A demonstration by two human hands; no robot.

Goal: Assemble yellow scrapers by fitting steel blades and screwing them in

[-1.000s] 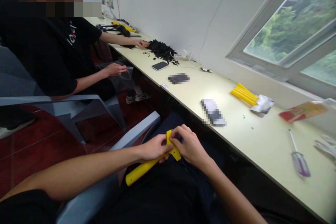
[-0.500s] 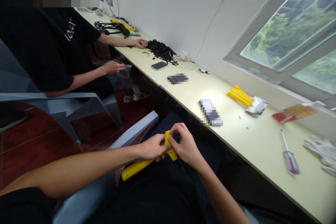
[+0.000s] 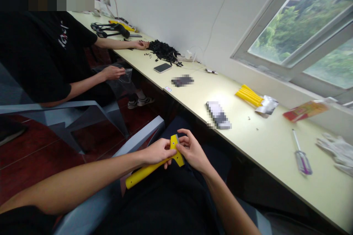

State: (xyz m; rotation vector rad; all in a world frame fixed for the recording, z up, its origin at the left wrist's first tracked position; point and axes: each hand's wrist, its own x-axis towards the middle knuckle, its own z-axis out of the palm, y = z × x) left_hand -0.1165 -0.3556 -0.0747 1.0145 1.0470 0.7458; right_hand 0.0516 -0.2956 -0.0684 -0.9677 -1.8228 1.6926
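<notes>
A yellow scraper lies over my lap, its long handle slanting down to the left. The head carries small screw holes, and a grey blade strip runs along its right edge. My left hand is closed round the neck, thumb pressed on the head. With bent fingers, my right hand grips the blade edge of the head between thumb and fingertips. Some of the fingers behind the head are hidden.
On the table to the right lie a screwdriver, white gloves, yellow handles, a red-orange packet and phones. A co-worker sits at left, one hand by a black pile.
The grey blade strip and a screw hole on the scraper's head now show. My right fingers have shifted to the head's edge and opened slightly. The view has turned a little.
</notes>
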